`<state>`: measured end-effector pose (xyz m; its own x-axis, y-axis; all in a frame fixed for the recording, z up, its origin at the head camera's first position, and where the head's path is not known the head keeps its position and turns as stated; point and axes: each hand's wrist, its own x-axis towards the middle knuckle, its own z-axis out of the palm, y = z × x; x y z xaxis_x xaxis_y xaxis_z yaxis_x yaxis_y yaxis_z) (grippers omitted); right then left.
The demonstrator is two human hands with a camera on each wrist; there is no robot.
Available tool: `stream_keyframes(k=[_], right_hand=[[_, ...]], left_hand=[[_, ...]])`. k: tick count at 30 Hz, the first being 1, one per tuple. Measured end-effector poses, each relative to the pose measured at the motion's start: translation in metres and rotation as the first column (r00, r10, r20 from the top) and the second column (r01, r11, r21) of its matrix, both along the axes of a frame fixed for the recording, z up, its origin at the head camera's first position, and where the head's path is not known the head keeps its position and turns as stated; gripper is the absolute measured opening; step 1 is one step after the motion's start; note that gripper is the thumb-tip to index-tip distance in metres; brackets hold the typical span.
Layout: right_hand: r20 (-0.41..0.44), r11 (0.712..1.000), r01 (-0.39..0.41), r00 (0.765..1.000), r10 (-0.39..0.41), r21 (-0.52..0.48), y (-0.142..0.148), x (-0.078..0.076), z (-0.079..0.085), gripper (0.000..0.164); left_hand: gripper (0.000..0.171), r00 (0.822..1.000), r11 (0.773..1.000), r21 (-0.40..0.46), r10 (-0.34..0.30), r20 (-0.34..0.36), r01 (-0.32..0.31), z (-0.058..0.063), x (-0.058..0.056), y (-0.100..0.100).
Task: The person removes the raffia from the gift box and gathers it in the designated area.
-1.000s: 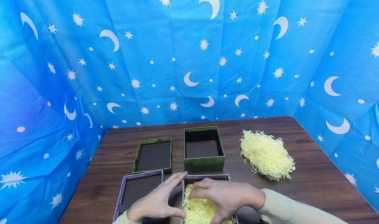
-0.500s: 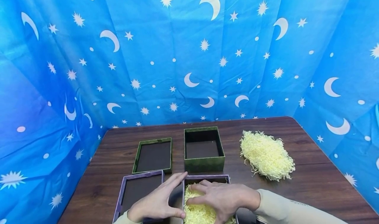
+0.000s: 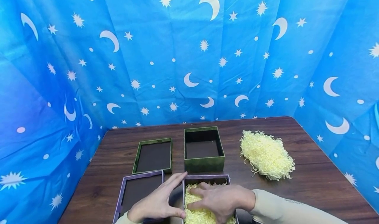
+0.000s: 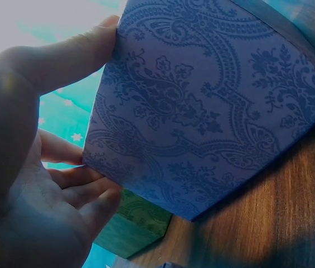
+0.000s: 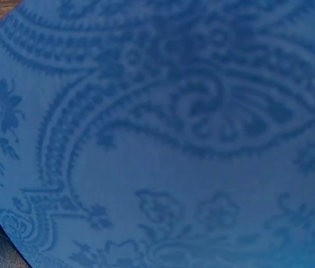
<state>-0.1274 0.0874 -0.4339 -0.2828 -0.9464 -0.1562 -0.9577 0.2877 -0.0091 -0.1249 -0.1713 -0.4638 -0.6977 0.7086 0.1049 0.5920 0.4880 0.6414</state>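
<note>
A lavender box (image 3: 208, 176) with a paisley pattern (image 4: 190, 106) stands at the near edge of the head view. Pale yellow shredded paper (image 3: 199, 215) fills much of it. My left hand (image 3: 160, 201) spans the box's left side, thumb touching the rim and fingertips at the far corner; the fingers (image 4: 93, 195) rest against that corner in the left wrist view. Inside the box, my right hand (image 3: 217, 199) presses down on the paper with spread fingers. In the right wrist view only the patterned box wall (image 5: 163, 139) shows, hiding the hand.
A lavender lid (image 3: 139, 187) lies left of the box, inner side up. Behind are a green lid (image 3: 154, 156) and an open green box (image 3: 204, 164). A heap of yellow shredded paper (image 3: 267, 154) sits at right on the wooden table (image 3: 97, 178).
My right hand has shifted slightly left and sunk lower into the shredded paper in the box. The left hand has stayed at the rim.
</note>
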Motion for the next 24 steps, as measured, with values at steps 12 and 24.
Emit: stream_keyframes(k=[12,24], right_hand=[[-0.021,0.993,0.064,0.998,-0.062,0.099,-0.007,0.005,-0.003,0.096],[-0.094,0.991,0.071,0.994,-0.060,0.116,-0.013,0.010,-0.009,0.078]], left_hand=[[0.107,0.999,1.000,0.003,0.001,0.032,-0.001,0.000,-0.001,0.001],[0.106,1.000,1.000,-0.003,0.018,0.022,-0.018,0.000,0.000,0.001]])
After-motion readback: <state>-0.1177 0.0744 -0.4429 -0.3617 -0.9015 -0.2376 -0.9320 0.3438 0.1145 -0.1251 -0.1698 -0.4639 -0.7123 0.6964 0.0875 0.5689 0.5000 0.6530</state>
